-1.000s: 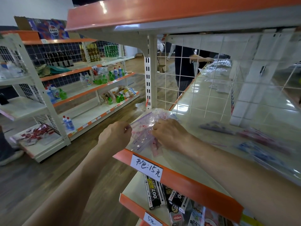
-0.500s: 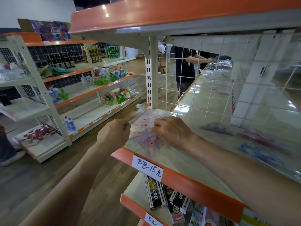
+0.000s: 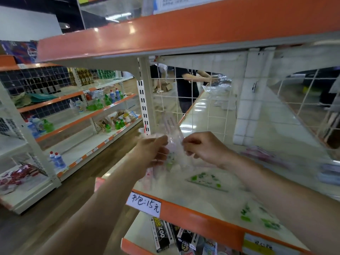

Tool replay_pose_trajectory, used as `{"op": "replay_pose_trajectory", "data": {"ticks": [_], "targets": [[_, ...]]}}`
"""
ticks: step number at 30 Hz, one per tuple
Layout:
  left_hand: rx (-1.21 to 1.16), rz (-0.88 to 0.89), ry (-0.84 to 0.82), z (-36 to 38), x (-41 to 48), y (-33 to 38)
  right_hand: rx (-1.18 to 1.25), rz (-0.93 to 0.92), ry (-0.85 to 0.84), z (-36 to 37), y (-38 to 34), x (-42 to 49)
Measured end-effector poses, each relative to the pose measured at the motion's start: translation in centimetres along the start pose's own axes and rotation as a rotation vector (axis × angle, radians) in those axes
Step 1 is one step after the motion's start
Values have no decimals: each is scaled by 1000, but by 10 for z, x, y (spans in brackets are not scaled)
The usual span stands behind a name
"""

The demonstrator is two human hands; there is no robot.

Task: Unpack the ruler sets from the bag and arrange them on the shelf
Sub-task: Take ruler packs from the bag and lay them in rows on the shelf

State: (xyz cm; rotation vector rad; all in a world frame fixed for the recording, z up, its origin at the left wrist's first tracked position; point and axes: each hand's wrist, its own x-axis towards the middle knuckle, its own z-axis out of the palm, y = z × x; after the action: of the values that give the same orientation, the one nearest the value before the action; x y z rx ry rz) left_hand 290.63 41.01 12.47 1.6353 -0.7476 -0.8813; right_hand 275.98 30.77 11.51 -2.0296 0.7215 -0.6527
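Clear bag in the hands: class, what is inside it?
A clear ruler shows inside the clear bag, with green-printed pieces lower down. The left hand and right hand cover its edges; blur hides details.

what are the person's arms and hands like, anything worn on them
The left hand and right hand are ungloved. No sleeve is in view on either arm, and no watch or bracelet shows at either wrist.
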Motion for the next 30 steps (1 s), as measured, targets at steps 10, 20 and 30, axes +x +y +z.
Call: {"op": "replay_pose_trajectory", "data": {"ticks": [10,20,30], "targets": [[-148,-29,-390,89,5,15,231,197,204,-66,13,-42],[-372,-242,-726,152,3,20,231,359,287,-112,32,-80],[-353,-283,-775,196,4,18,321,411,363,-141,37,-111]]}}
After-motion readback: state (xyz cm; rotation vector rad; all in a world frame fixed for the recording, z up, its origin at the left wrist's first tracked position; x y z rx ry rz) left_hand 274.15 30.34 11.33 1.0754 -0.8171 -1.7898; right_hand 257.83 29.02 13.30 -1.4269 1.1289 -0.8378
